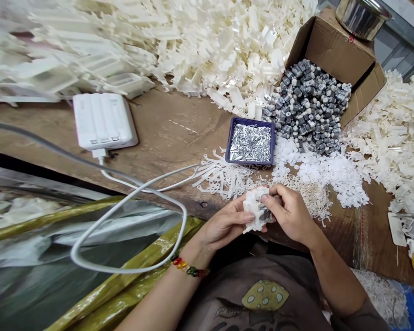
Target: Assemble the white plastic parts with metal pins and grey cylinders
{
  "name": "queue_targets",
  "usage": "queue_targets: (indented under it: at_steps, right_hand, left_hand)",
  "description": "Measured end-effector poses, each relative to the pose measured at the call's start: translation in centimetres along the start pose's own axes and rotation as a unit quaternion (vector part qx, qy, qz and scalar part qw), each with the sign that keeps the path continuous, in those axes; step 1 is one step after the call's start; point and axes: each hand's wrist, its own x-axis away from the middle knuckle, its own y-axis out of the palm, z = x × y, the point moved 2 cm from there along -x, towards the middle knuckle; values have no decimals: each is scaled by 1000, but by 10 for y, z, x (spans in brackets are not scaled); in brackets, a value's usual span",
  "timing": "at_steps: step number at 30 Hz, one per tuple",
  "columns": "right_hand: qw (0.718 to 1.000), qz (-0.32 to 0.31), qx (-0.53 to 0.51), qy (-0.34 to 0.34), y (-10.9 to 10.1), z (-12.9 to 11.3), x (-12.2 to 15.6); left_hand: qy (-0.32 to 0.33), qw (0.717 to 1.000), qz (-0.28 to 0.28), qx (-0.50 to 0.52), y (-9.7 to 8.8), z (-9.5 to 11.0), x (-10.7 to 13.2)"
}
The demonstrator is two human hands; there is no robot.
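Near the table's front edge, my left hand (232,220) is closed around a white plastic part (255,209), with the thumb across its front. My right hand (287,209) pinches the same part from the other side, thumb on top. A dark grey piece shows between the fingers at the part's right side; most of it is hidden. Just beyond my hands lie small white levers (224,177), and a purple tray (228,138) full of shiny metal pins. Tiny beige pieces (313,197) and white discs (341,177) are heaped to the right.
A tipped cardboard box (338,50) spills grey motors (307,101), with a metal bowl (362,20) on top. Piles of cream plastic parts (200,46) cover the back and right. At left, a white power bank (103,119) trails a looping cable (184,216) close to my left forearm.
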Motion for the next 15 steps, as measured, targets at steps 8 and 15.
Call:
queue_targets:
  at_steps: [8, 15]
  right_hand:
    - [999, 30, -2, 11, 4, -1, 3]
    - [998, 53, 11, 22, 6, 6, 5]
  left_hand:
    - [-4, 1000, -27, -6, -3, -1, 0]
    - [-22, 999, -23, -13, 0, -1, -1]
